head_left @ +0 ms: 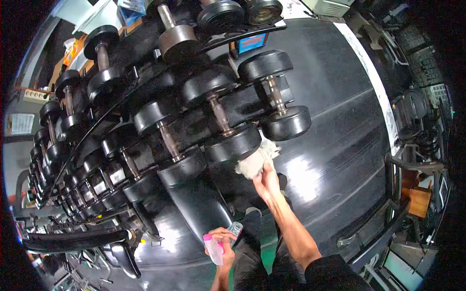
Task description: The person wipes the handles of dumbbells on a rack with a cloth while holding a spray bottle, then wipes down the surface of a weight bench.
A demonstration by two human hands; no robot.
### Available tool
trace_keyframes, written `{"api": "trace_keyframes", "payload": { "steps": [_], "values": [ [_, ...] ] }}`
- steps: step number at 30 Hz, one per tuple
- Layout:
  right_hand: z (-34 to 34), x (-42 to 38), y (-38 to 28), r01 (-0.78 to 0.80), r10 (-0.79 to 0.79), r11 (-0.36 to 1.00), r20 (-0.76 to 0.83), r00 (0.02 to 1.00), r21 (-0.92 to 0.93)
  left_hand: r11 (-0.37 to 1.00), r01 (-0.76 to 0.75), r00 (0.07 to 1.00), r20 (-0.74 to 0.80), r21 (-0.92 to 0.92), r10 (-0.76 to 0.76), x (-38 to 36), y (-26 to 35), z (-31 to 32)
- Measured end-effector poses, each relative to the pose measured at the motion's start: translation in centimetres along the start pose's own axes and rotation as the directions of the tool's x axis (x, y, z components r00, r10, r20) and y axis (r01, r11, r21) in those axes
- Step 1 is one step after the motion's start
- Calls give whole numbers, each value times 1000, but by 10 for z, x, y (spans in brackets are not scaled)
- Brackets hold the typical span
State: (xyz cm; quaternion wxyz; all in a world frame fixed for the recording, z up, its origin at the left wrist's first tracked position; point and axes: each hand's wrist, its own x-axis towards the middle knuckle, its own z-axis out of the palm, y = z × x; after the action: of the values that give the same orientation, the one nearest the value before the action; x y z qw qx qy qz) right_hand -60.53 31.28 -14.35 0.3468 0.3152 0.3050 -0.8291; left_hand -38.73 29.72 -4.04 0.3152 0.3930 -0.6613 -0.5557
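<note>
My right hand is closed on a crumpled whitish cloth. The cloth is against the lower end of a black dumbbell on the rack's lower tier, beside the end dumbbell. Part of the cloth is hidden behind the weight heads. Lower down, my left hand is wrapped round a clear spray bottle with a pink and whitish head. The bottle is tilted and held away from the rack, near my legs.
Rows of black dumbbells fill a two-tier rack reaching to the left. A black padded bench stands below the rack, and another pad lies at lower left. Gym equipment lines the right side beyond the dark floor.
</note>
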Motion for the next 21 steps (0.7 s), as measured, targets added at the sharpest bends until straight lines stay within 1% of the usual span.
{"api": "trace_keyframes", "payload": {
  "steps": [1, 2, 4, 5, 6, 8, 10, 11, 12, 14, 16, 17, 18, 19, 20, 21],
  "values": [
    [1, -15, 2, 43, -37, 997, 92, 995, -65, 1000, -1, 1000, 5, -1, 1, 0, -1, -1],
    [-11, -21, 6, -11, 33, 994, 200, 979, -109, 1000, 10, 1000, 14, -8, -10, 0, -3, -3],
    [-21, -19, 18, -171, 185, 973, 78, 980, -157, 1000, 25, 999, 22, -13, -25, -6, -11, -9],
    [-24, -12, 21, -285, 271, 954, -141, 952, -91, 998, 61, 998, 32, -29, -60, -11, -19, -12],
    [-52, 19, 36, -234, 233, 972, -96, 968, 1, 995, 93, 995, 42, -47, -91, -12, -23, -14],
    [-59, 46, 42, -292, 292, 956, -25, 956, -27, 996, 64, 997, 51, -67, -60, -10, -22, -13],
    [-75, 83, 50, -341, 341, 940, 9, 940, -14, 996, 38, 998, 53, -75, -34, -11, -22, -17],
    [-135, 141, 65, -469, 410, 882, 400, 820, 58, 997, 37, 998, 46, -68, -34, -13, -23, -20],
    [-109, 141, 72, -256, 254, 965, -38, 966, -63, 998, 34, 999, 39, -62, -31, -13, -24, -22],
    [-76, 150, 84, -146, 145, 989, -28, 989, -9, 996, 44, 999, 13, -71, -44, -12, -20, -25],
    [-41, 140, 86, -202, 199, 979, -139, 970, -7, 999, -31, 998, 51, 23, 30, -7, -17, -32],
    [-18, 123, 83, -149, 149, 989, -212, 966, 18, 999, -32, 998, 48, 27, 31, -8, -16, -36],
    [-24, 123, 85, -151, 151, 988, -212, 966, 16, 1000, 21, 1000, 20, 16, -21, -11, -15, -39],
    [-35, 127, 85, -122, 128, 991, -134, 983, 56, 997, 71, 997, -10, -2, -71, -12, -15, -41],
    [-46, 131, 83, -97, 102, 991, -53, 993, 97, 998, 68, 998, -17, -7, -68, -11, -15, -42],
    [-39, 114, 68, -152, 163, 983, -102, 981, 107, 998, 58, 998, -16, -14, -59, -11, -16, -45]
  ]
}}
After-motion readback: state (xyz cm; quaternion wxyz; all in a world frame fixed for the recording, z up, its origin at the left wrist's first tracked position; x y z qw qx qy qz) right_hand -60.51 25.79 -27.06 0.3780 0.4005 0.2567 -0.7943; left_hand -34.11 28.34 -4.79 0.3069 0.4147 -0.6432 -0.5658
